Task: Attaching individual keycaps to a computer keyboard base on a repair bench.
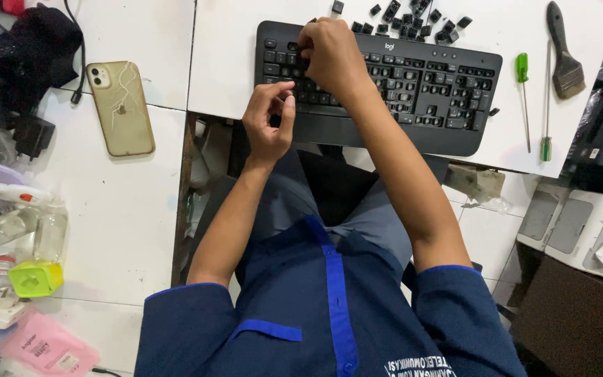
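A black keyboard lies on the white table, with some keys gone from its left part. My right hand rests on the keyboard's upper left keys, fingers curled down; I cannot tell whether it holds a key. My left hand hovers at the keyboard's front left edge, thumb and fingers pinched together; whatever is between them is too small to see. Several loose black keycaps lie scattered behind the keyboard.
Two green-handled screwdrivers and a paint brush lie right of the keyboard. A phone with a cracked back lies on the left table, beside a black pouch, bottles, a green cup and a pink packet.
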